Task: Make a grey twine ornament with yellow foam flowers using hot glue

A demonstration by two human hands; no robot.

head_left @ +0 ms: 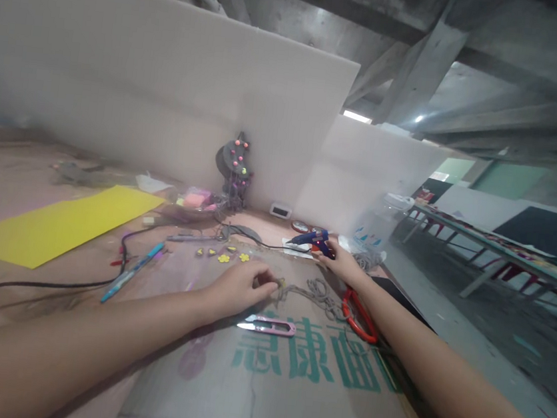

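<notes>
While RH [345,265] holds glue gun [314,239], LH [236,290] is at gray cord [320,293].

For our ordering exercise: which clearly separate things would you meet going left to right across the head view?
Yellow sheet, gray crescent ornament, small white-framed display, blue glue gun, clear plastic jug.

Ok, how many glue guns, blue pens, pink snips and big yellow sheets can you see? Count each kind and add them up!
Glue gun: 1
Blue pen: 1
Pink snips: 1
Big yellow sheet: 1
Total: 4
</notes>
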